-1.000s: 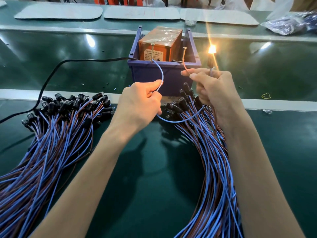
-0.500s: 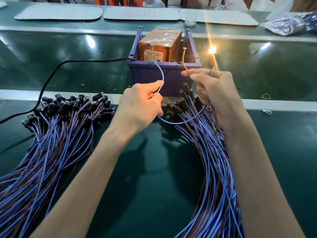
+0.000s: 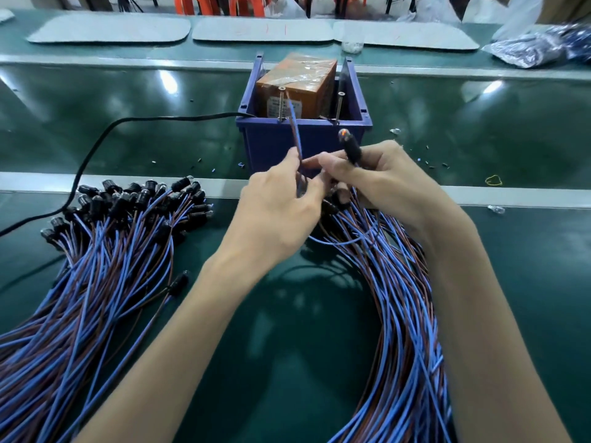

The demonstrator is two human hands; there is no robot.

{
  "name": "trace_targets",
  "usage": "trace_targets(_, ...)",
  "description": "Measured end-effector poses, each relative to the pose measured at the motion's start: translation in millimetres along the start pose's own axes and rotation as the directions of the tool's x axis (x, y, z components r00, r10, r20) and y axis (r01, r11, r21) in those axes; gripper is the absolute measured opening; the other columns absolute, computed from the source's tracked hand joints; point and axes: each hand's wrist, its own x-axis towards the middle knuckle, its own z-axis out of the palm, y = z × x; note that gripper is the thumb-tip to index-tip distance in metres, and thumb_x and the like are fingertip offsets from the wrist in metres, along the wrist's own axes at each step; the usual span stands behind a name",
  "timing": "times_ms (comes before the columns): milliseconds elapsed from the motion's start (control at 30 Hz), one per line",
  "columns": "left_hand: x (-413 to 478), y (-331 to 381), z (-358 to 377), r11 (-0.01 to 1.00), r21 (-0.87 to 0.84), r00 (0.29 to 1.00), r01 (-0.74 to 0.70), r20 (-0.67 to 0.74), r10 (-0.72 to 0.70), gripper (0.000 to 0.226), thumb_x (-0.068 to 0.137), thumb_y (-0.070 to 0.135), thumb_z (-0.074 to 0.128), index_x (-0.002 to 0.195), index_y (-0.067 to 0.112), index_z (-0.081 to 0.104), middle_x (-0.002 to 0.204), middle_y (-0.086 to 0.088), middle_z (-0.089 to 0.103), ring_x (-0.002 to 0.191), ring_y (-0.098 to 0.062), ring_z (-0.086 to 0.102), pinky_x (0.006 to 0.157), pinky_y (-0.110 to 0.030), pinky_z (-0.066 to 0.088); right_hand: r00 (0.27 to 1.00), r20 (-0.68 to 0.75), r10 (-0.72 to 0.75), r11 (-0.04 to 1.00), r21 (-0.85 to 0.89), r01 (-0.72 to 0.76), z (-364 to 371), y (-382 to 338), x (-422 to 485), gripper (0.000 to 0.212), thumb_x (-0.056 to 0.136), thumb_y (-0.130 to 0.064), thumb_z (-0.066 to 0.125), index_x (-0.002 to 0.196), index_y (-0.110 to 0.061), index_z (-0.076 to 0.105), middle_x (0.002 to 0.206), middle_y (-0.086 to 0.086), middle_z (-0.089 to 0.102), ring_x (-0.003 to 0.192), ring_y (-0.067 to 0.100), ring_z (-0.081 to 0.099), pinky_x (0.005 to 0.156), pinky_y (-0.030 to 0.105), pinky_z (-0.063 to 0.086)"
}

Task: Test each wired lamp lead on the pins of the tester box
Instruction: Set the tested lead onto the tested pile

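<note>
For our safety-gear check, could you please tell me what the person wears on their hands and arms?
Nothing visible: the left hand and right hand are ungloved, with no rings or watch seen, and no sleeves show anywhere along either arm.

A: Where does the camera sit?
B: On the person's head, facing forward and down over the table [image 3: 527,251].
A: How near?
B: Close; the left hand [image 3: 281,199] and right hand [image 3: 383,177] fill the middle, the box [image 3: 271,142] just beyond them.
A: How wide?
B: Wide, out to the table's far side.
A: How many views?
B: One
</note>
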Motion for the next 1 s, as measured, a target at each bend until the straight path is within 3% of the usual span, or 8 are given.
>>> trace_targets(100, 3, -7, -6, 0.999, -0.031, 0.992, 0.029, -0.121, -0.032, 0.037, 0.093, 0.022, 0.057, 0.129, 0.014, 0.050, 0.086, -0.001, 0.072, 0.082, -0.028, 0.069, 0.084, -0.042, 0.052, 0.999, 0.048, 0.013, 1.000, 0.026, -0.014, 4, -6, -1, 0.036, 0.100, -0.038, 0.041, 0.099, -0.019, 0.072, 0.068, -0.009, 0.064, 0.065, 0.007, 0.051, 0.053, 0.013, 0.035)
trace_targets(200, 5, -13, -14, 0.994, 0.057, 0.972, 0.090, -0.222, -0.076, 0.076, 0.089, 0.016, 0.057, 0.152, 0.012, 0.013, 0.090, -0.004, 0.074, 0.082, -0.030, 0.068, 0.086, -0.041, 0.053, 0.993, -0.105, 0.052, 0.998, -0.040, -0.056, 3, -8, 3, 0.053, 0.101, -0.048, 0.026, 0.102, -0.021, 0.072, 0.089, 0.000, 0.070, 0.075, 0.005, 0.057, 0.067, 0.010, 0.043)
trace_targets(333, 2, -22, -24, 0.882, 0.457, 0.955, 0.117, -0.297, 0.027, 0.092, 0.087, 0.015, 0.049, 0.150, 0.019, -0.018, 0.082, -0.006, 0.071, 0.077, -0.038, 0.062, 0.074, -0.042, 0.047, 0.927, -0.356, 0.117, 0.993, 0.031, -0.113, -6, -7, 6, 0.073, 0.099, -0.057, 0.016, 0.081, -0.017, 0.075, 0.060, -0.002, 0.063, 0.051, 0.003, 0.049, 0.056, 0.017, 0.035)
trace_targets(467, 1, -16, -35, 0.705, 0.691, 0.987, 0.161, -0.132, -0.096, 0.042, 0.088, 0.020, 0.045, 0.128, 0.022, 0.056, 0.070, -0.012, 0.047, 0.070, -0.034, 0.042, 0.066, -0.035, 0.033, 0.893, -0.420, 0.161, 0.973, 0.217, -0.074, -15, -5, 5, 0.068, 0.101, -0.051, 0.028, 0.074, -0.005, 0.070, 0.043, -0.002, 0.056, 0.034, 0.004, 0.040, 0.037, 0.012, 0.031)
trace_targets(600, -5, -4, -40, 0.666, 0.744, 0.967, 0.053, 0.129, -0.221, 0.034, 0.090, 0.036, 0.042, 0.077, 0.015, 0.065, 0.067, -0.005, 0.053, 0.065, -0.027, 0.051, 0.066, -0.033, 0.044, 0.872, -0.449, 0.194, 0.969, 0.224, -0.100, -22, 1, 6, 0.036, 0.097, -0.034, 0.054, 0.073, -0.010, 0.065, 0.047, -0.005, 0.061, 0.040, 0.002, 0.050, 0.044, 0.012, 0.042)
trace_targets(700, -17, 11, -36, 0.677, 0.720, 0.833, -0.152, 0.462, -0.304, 0.043, 0.094, 0.042, 0.037, 0.072, 0.012, 0.059, 0.063, 0.002, 0.071, 0.066, -0.012, 0.063, 0.076, -0.029, 0.053, 0.898, -0.404, 0.176, 0.978, 0.177, -0.112, -23, 6, 8, 0.016, 0.092, -0.015, 0.063, 0.076, -0.012, 0.063, 0.055, -0.005, 0.066, 0.048, -0.001, 0.054, 0.054, 0.010, 0.047)
trace_targets(867, -49, 44, -1, 0.858, 0.328, 0.298, -0.396, 0.929, -0.218, 0.037, 0.095, 0.033, 0.039, 0.075, 0.010, 0.060, 0.063, 0.006, 0.072, 0.042, 0.000, 0.059, 0.055, -0.015, 0.044, 0.973, -0.149, 0.175, 0.983, -0.033, -0.181, -17, 8, 4, 0.014, 0.088, -0.009, 0.067, 0.074, -0.013, 0.066, 0.055, -0.006, 0.067, 0.045, -0.003, 0.053, 0.048, 0.008, 0.042)
trace_targets(1000, -56, 45, 16, 0.838, 0.304, 0.334, -0.454, 0.930, -0.156, 0.038, 0.093, 0.034, 0.042, 0.079, 0.009, 0.068, 0.058, 0.006, 0.070, 0.043, 0.001, 0.058, 0.055, -0.017, 0.046, 0.968, -0.041, 0.246, 0.943, -0.219, -0.249, -14, 11, 3, 0.015, 0.086, -0.017, 0.071, 0.073, -0.011, 0.070, 0.061, -0.002, 0.071, 0.048, -0.001, 0.059, 0.050, 0.009, 0.044)
